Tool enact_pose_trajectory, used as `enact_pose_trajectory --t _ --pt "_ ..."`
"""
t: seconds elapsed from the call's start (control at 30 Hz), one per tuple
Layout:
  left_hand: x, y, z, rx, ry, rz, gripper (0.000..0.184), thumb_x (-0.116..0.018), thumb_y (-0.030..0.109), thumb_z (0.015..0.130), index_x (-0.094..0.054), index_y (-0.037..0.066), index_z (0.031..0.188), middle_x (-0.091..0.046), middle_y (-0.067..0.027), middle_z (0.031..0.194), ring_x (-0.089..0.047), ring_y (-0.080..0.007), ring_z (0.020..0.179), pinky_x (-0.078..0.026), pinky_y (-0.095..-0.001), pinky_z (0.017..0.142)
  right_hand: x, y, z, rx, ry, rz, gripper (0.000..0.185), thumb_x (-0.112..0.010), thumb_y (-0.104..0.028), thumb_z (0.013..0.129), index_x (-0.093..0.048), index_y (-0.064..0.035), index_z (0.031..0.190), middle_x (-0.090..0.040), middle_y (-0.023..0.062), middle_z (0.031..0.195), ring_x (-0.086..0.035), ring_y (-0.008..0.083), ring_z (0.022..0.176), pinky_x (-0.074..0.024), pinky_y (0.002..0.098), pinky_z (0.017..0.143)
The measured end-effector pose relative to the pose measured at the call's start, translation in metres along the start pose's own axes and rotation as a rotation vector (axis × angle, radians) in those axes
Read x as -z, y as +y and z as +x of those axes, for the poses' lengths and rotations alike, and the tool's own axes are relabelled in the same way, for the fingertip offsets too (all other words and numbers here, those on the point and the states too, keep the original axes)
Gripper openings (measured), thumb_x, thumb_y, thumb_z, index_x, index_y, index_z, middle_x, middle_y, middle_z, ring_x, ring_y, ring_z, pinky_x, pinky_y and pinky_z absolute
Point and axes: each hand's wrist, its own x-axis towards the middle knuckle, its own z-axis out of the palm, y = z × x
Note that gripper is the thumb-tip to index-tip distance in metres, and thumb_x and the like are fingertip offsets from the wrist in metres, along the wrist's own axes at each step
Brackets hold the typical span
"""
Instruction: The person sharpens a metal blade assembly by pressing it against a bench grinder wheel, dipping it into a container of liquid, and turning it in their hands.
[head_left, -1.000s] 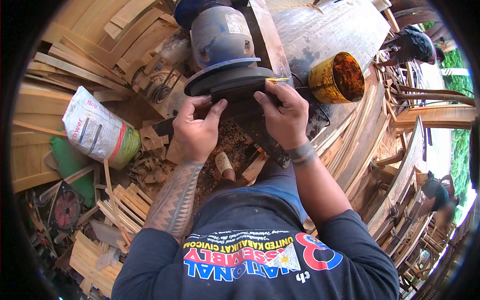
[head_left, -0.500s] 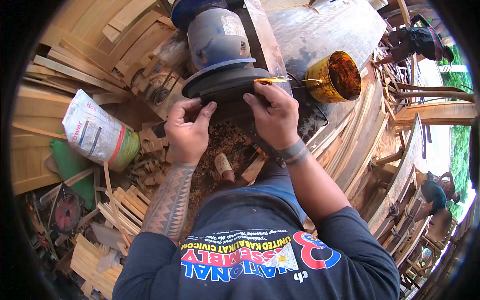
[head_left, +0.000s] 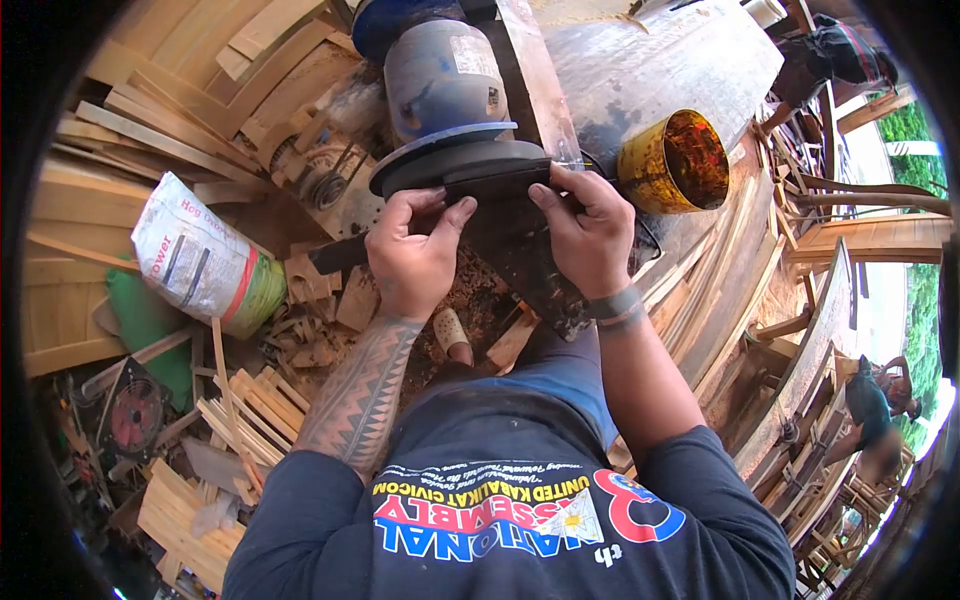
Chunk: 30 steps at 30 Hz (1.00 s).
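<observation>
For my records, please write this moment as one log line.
left hand: holds dark strip | right hand: holds strip's other end | strip: at grinding wheel, contact unclear | sparks: none visible

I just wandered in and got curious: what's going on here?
A person is holding a dark flat piece between the left hand and right hand, right by the wheel of a motor-driven machine. No sparks show, and I can't tell whether piece and wheel touch. A stained yellow can is nearby.
</observation>
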Motion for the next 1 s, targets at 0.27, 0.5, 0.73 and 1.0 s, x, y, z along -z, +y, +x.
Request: enact_pose_trajectory --t 0.27,0.5,0.73,1.0 --pt "0.029 -0.002 0.0 -0.007 0.026 0.009 0.028 -0.092 0.011 0.093 -0.073 -0.002 0.108 -0.075 -0.0028 0.096 -0.067 -0.0078 0.084 -0.057 -0.0259 0.078 -0.021 -0.017 -0.004 0.055 -0.031 -0.006 0.028 -0.089 -0.012 0.088 -0.079 0.0023 0.109 -0.079 0.019 0.101 -0.078 0.0364 0.092 -0.0609 0.0401 0.082" --pt "0.044 -0.006 0.0 0.017 0.049 0.007 0.027 -0.092 0.01 0.092 -0.073 -0.004 0.106 -0.076 -0.0038 0.091 -0.068 -0.0084 0.08 -0.058 -0.0282 0.075 -0.034 -0.024 -0.009 0.086 -0.022 0.016 0.027 -0.089 -0.013 0.088 -0.079 0.0015 0.109 -0.078 0.0194 0.101 -0.076 0.0375 0.09 -0.0599 0.0414 0.08" --pt "0.075 0.029 -0.024 -0.342 -0.115 0.23 0.03 -0.095 0.01 0.089 -0.07 0.001 0.105 -0.073 -0.0063 0.096 -0.069 -0.0149 0.083 -0.057 -0.0286 0.076 -0.016 -0.031 -0.051 -0.275 -0.103 0.486 0.031 -0.085 -0.001 0.092 -0.072 0.0013 0.12 -0.075 0.0083 0.107 -0.073 0.0155 0.098 -0.0592 0.0305 0.089" --pt "0.088 0.084 -0.046 -0.86 -0.541 0.005 0.054 -0.099 0.0 0.072 -0.068 0.016 0.113 -0.053 -0.0012 0.103 -0.061 -0.019 0.076 -0.053 -0.0342 0.061 0.018 -0.034 -0.097 -0.356 -0.128 1.114 0.037 -0.083 0.002 0.095 -0.067 -0.0014 0.129 -0.071 0.0105 0.13 -0.069 0.0186 0.121 -0.057 0.0361 0.107"
